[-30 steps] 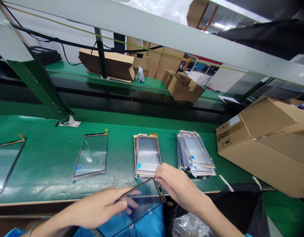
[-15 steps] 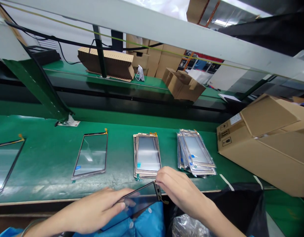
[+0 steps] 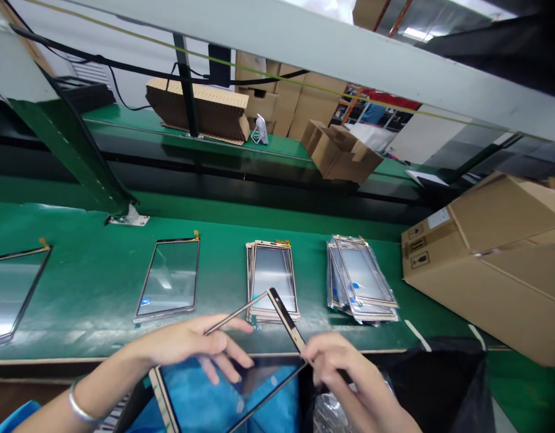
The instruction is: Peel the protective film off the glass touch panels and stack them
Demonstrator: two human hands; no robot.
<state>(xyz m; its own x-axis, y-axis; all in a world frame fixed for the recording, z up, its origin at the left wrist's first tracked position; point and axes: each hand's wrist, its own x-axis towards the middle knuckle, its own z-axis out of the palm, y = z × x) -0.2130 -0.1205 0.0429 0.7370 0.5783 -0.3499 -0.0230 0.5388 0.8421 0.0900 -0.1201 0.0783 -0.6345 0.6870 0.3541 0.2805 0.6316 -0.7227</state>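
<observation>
A touch screen glass panel (image 3: pixel 254 391) with a dark frame is tilted over my lap, blue cloth showing through it. My right hand (image 3: pixel 340 367) pinches its right corner by the dark end strip; some fingertips are blurred. At the panel's upper long edge, my left hand (image 3: pixel 200 346) holds on with the thumb at the rim. Its other fingers are spread across the glass area. Just beyond the held panel lies a stack of framed panels (image 3: pixel 273 270) with an orange flex tab. Further left, a single glass panel (image 3: pixel 171 276) rests flat on the bench.
Film-wrapped panels (image 3: pixel 362 270) are piled on the green bench (image 3: pixel 223 270) to the right. Another panel (image 3: pixel 15 294) lies far left. A large carton (image 3: pixel 493 270) stands at the right, near a black bag (image 3: pixel 435 385). A green post (image 3: pixel 79 150) rises at left.
The held panel has turned to face me more and its top corner has risen. My right hand has moved down along its end strip. The left fingers have spread.
</observation>
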